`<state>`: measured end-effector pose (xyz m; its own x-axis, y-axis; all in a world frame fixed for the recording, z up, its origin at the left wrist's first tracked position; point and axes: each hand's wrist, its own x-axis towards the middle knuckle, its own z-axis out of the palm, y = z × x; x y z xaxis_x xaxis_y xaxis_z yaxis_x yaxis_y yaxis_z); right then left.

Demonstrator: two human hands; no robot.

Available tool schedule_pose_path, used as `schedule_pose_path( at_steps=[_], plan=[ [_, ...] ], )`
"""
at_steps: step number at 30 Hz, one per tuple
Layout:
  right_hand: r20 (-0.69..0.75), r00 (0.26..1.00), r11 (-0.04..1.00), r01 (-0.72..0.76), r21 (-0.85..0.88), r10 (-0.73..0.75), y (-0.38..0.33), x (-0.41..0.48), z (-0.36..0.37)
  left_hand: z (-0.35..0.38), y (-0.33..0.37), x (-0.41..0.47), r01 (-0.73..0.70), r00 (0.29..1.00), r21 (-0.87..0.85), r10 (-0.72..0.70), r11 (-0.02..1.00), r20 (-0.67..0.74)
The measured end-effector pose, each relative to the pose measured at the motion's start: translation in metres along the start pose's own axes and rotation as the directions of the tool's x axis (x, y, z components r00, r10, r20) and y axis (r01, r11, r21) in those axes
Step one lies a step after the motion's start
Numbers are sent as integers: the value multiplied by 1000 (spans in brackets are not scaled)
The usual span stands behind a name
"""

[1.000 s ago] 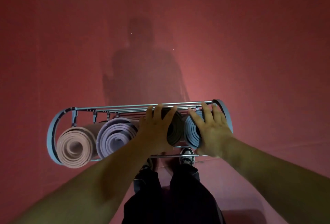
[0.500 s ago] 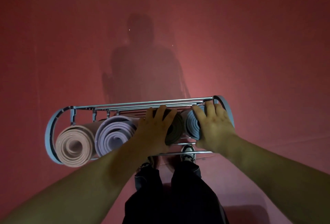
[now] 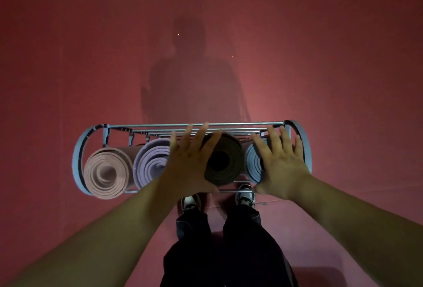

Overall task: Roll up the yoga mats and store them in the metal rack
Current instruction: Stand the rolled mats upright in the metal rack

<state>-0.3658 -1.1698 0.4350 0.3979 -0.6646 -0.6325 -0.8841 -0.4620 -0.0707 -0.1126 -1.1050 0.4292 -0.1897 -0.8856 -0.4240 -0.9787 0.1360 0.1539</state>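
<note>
Pink mat (image 3: pixel 107 172) sits rolled at the far left of the metal rack (image 3: pixel 76 163), end facing me, nothing touching it. Lavender mat (image 3: pixel 151 160) is just beside it. Left hand (image 3: pixel 190 167) lies flat, fingers spread straight, gripping nothing, with the palm across the seam between the lavender mat and the dark mat (image 3: pixel 225 160). Blue mat (image 3: pixel 253 160) closes the row by the right hoop. The right hand (image 3: pixel 281 167) is flat on its end too, fingers splayed, nothing grasped. All four mats are in the rack, so I read this as final seating: pushing the ends in flush.

To do it well, keep palms square on the spiral ends and push straight along the roll axis, both sides even. Pressing off-centre likely telescopes the inner coils, and the lavender roll looks loosely wound. The pink end seems to stick out nearer me than the rest, though the wide lens may exaggerate, so it probably wants a push as well.

Around: the person's shadow (image 3: pixel 194 76) on the red surface (image 3: pixel 343 57) behind the rack, dark trousers (image 3: pixel 229 252) and two shoes (image 3: pixel 190 203) below the near bar. Nothing blocks the hands. Watch the fingertips (image 3: pixel 199 135) near the top bars (image 3: pixel 229 124). The rack may shift under a hard push; I can't see how it is fixed.
</note>
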Motion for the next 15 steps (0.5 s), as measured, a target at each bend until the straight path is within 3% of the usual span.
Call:
schedule_pose_path(
  at_steps=[2, 6, 11, 15],
  plan=[
    [-17, 999, 999, 42, 24, -41, -14, -4, -8, -3, -20, -19, 112, 994, 8, -112, 994, 9],
    [-139, 975, 971, 192, 141, -172, -64, 5, -19, 1, -55, -47, 254, 954, -22, -247, 967, 171],
    [-43, 976, 973, 214, 82, -211, -104, 31, -25, 11, -62, -53, 214, 961, 40, -218, 976, 168],
    [0, 987, 980, 160, 114, -161, -113, 39, -18, 14, -67, -40, 143, 989, 45, -144, 989, 27]
  ],
)
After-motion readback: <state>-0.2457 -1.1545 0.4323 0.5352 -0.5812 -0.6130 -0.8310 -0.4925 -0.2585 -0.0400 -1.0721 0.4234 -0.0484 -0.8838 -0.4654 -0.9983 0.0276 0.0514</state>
